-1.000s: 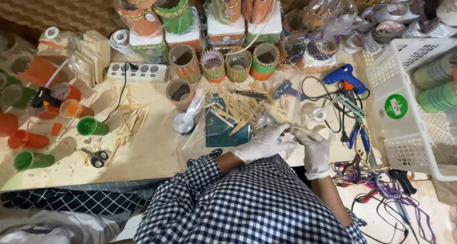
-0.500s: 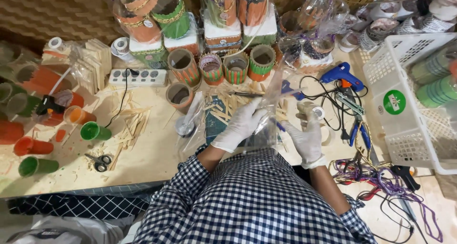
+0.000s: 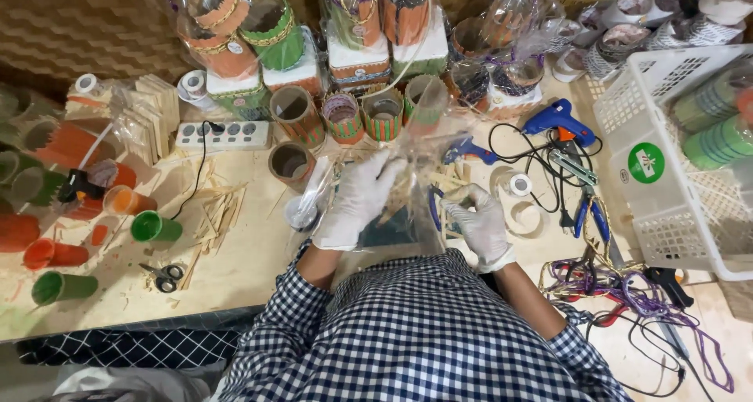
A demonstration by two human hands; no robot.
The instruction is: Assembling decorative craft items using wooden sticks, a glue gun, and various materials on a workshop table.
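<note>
Centre of frame: left hand (image 3: 359, 200), white-gloved, fingers closed on a clear plastic bag (image 3: 416, 147) held upright above the tabletop (image 3: 235, 265). The right hand (image 3: 480, 223), also gloved, sits just right of it, fingers curled at the bag's lower edge; grip cannot be told for certain. Blue glue gun (image 3: 558, 120) upper right, scissors (image 3: 163, 275) lower left.

left hand (image 3: 359, 200) gloved, gripped clear plastic bag (image 3: 408, 147) | right hand (image 3: 478, 223) gloved, pinched bag's lower edge | blue glue gun (image 3: 555, 121) lay right | scissors (image 3: 163, 276) lay left on table (image 3: 235, 269)
</note>
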